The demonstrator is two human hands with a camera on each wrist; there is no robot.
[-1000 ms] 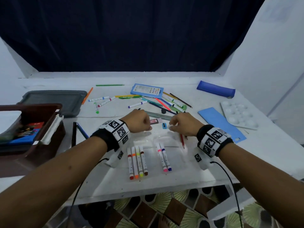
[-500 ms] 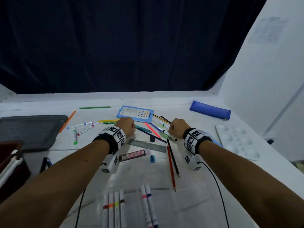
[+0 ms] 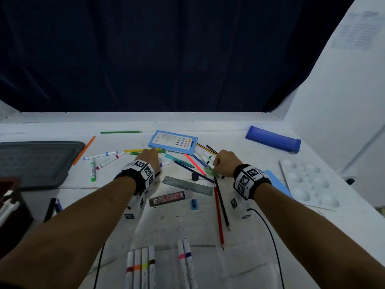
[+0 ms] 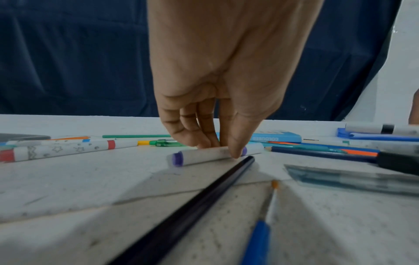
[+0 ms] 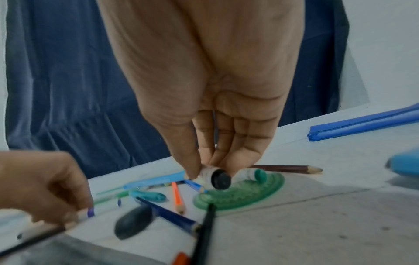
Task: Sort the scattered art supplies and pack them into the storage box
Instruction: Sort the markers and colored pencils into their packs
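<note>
Both hands work the pile at 12 o'clock on the surface [image 3: 170, 224]. The left hand [image 4: 217, 111] pinches a purple-capped marker [image 4: 204, 155] lying roughly 9-to-3, a black pencil [image 4: 181, 206] just beside it. The right hand [image 5: 215, 129] pinches a black-capped marker [image 5: 216, 176], tilted up over the green protractor [image 5: 249, 193]. Six sorted markers [image 3: 141, 268] lie at 6 o'clock; the lift looks unobstructed.
</note>
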